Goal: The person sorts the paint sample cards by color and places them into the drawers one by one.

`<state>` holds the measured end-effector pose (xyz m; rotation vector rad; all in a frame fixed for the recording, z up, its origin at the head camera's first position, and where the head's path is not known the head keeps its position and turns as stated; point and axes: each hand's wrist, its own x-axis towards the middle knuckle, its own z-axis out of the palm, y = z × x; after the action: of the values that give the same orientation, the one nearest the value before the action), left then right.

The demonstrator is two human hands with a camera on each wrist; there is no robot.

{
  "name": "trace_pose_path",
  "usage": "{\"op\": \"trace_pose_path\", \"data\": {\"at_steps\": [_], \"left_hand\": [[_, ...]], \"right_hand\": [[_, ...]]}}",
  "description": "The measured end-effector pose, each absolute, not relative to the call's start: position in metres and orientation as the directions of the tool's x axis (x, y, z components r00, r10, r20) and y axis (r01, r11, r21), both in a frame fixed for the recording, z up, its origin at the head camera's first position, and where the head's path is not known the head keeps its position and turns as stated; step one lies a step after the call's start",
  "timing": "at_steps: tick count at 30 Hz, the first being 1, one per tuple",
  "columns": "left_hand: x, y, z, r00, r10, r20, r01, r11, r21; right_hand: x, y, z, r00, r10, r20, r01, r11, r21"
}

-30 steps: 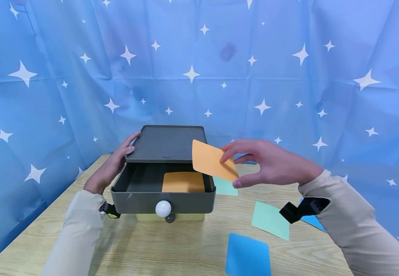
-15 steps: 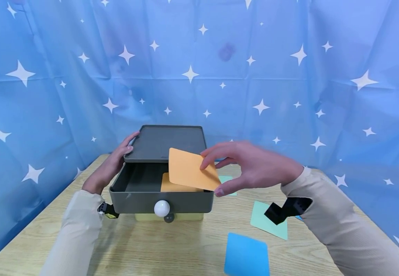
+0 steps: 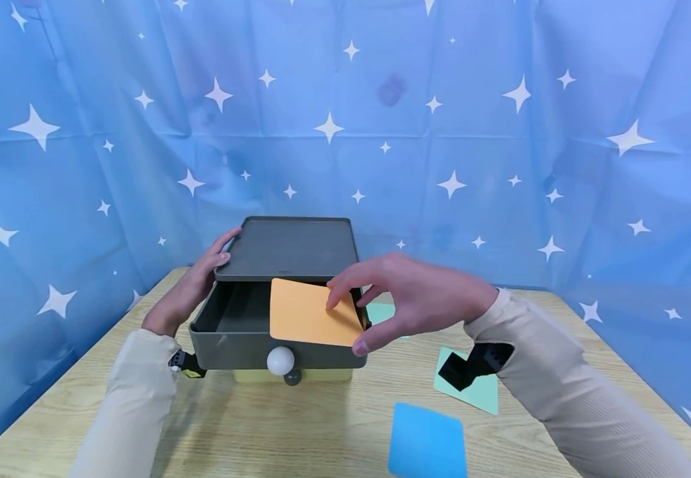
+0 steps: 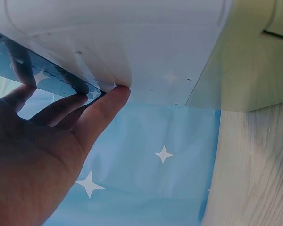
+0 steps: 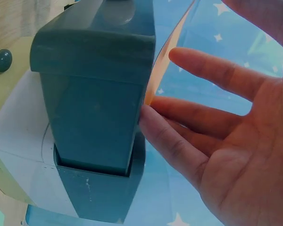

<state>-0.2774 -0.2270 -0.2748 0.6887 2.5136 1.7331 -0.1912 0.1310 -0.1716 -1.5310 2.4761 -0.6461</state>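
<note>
One orange card [image 3: 308, 313] — pinched by right hand [image 3: 417, 300] — over drawer [image 3: 243, 332].

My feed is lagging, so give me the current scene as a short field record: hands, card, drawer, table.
left hand: rests on the left side of the grey drawer box
right hand: pinches the orange card
orange card: over the open top drawer, tilted
top drawer: pulled out, white knob in front
table: blue card, green card

card [image 3: 309, 312] over open drawer [image 3: 243, 342] | loose cards [image 3: 427, 441] right – on table [image 3: 261, 431]
</note>
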Motion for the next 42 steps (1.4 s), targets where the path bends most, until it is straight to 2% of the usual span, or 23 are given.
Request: {"op": "trace_pose_path", "data": {"at_steps": [13,23,31,42], "left_hand": [[-0.2767,-0.2247,-0.2742,-0.901,0.364,0.236,0.348,0.28,0.895],[-0.2763,-0.2258,-0.2752,-0.903,0.36,0.236,0.348,0.287,0.892],[-0.2762,-0.2251,-0.2751,-0.903,0.359,0.238,0.349,0.288,0.892],[-0.2766,-0.2261,-0.2755,-0.901,0.358,0.244,0.354,0.284,0.891]], "right_hand": [[-0.1954,0.1263,-0.1694,-0.505,-0.862,0.043,-0.802,0.45,-0.394],[-0.1985,0.1279,-0.1715,-0.531,-0.847,0.014,-0.773,0.477,-0.419],[-0.2006,0.1258,-0.1735,-0.551,-0.834,0.038,-0.756,0.48,-0.445],[-0.2008,0.1296,-0.174,-0.54,-0.839,0.072,-0.754,0.443,-0.485]]}}
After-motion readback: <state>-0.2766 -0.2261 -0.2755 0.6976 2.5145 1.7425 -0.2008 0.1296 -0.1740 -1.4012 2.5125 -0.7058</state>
